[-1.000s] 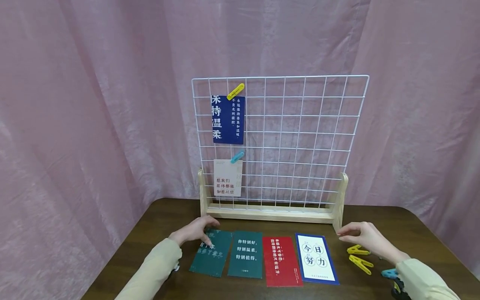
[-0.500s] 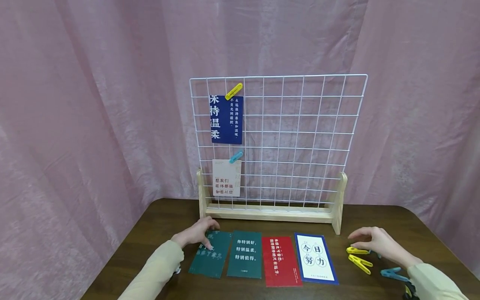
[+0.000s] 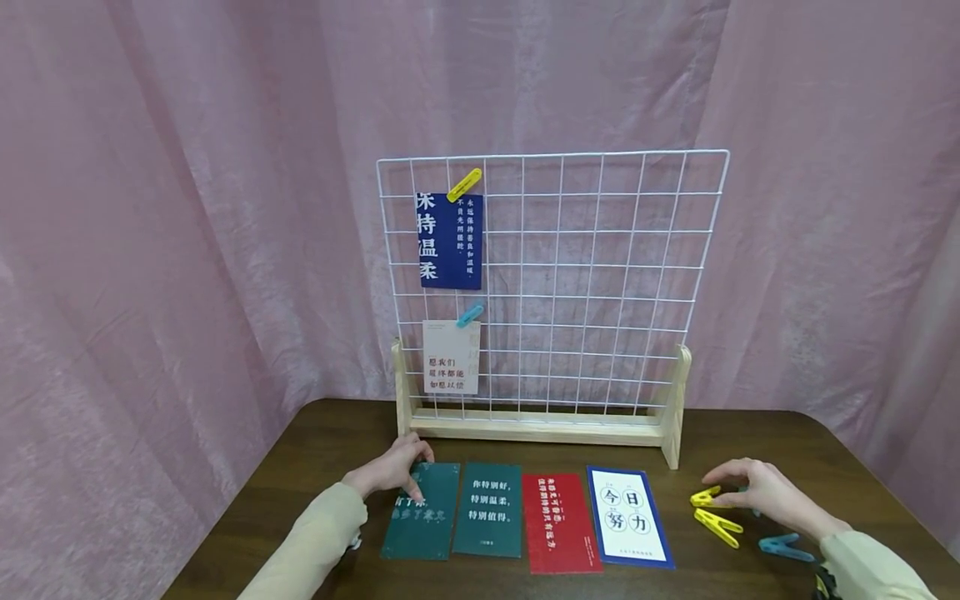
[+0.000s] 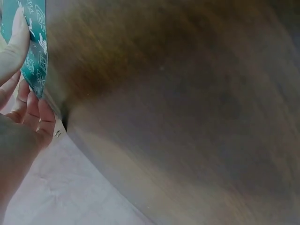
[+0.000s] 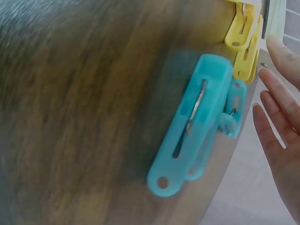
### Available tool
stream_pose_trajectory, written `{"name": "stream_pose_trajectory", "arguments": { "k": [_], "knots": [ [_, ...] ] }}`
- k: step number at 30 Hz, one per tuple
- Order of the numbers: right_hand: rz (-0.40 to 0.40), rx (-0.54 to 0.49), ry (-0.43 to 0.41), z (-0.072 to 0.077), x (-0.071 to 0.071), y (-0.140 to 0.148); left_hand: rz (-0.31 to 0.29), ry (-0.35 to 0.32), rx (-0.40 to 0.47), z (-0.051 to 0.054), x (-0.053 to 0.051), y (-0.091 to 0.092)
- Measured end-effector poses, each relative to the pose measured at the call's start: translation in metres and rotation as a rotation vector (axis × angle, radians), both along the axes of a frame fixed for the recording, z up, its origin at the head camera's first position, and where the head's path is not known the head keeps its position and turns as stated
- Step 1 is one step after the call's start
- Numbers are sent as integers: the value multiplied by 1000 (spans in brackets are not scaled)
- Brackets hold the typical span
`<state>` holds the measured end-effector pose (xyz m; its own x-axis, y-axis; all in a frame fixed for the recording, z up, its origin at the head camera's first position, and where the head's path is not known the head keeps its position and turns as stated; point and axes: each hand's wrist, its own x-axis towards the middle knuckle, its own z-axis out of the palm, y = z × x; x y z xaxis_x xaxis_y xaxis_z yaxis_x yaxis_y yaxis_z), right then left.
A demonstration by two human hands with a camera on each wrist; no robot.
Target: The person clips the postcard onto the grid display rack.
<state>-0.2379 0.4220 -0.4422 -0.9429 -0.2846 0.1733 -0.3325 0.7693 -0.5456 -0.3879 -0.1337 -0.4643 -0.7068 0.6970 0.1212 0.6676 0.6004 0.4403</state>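
At the table's left, my left hand pinches the leftmost green card. The left wrist view shows the thumb on the printed face of that green card and the fingers of the hand at its edge. My right hand is over the right side, thumb and fingers apart around the farther yellow clip; contact is unclear. In the right wrist view the hand has nearly straight fingers, beside yellow clips and a small blue clip.
A white wire grid in a wooden stand holds a blue card and a white card, both clipped. Another green card, a red card and a blue-bordered card lie in a row.
My right hand has moved right and down to the farther yellow clip. The leftmost green card has straightened a little under my left hand, which has hardly moved.
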Motion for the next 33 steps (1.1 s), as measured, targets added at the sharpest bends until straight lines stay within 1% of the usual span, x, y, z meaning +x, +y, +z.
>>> {"name": "stream_pose_trajectory", "arguments": {
  "k": [4,7,9,12,15,17,19,22,24,27,29,31,33],
  "knots": [
    [-25,47,44,-5,1,4,3,28,2,2,2,-1],
    [-34,85,77,-9,0,7,19,26,-9,4,3,-2],
    [-39,91,80,-12,-1,8,24,10,4,7,3,-4],
    [-38,96,87,-16,-2,9,10,-19,40,11,2,-8],
    [-36,113,104,-17,-3,10,-9,-36,84,14,-2,-11],
    [-31,140,127,-17,-5,10,-12,-55,114,16,-4,-14],
    [-22,145,135,-16,-5,9,-11,-76,149,18,-6,-16],
    [-24,139,130,-14,-6,8,4,-123,204,24,-7,-19],
    [-34,131,122,-12,-5,7,11,-133,233,27,-7,-20],
    [-41,79,91,-9,-5,5,9,-144,272,32,-8,-22],
    [-38,41,92,-7,-5,4,3,-144,297,35,-8,-24],
    [-40,12,113,-4,-5,2,-2,-145,315,38,-8,-26],
    [-47,11,174,-2,-6,1,1,-138,322,41,-9,-28]
  ]
}}
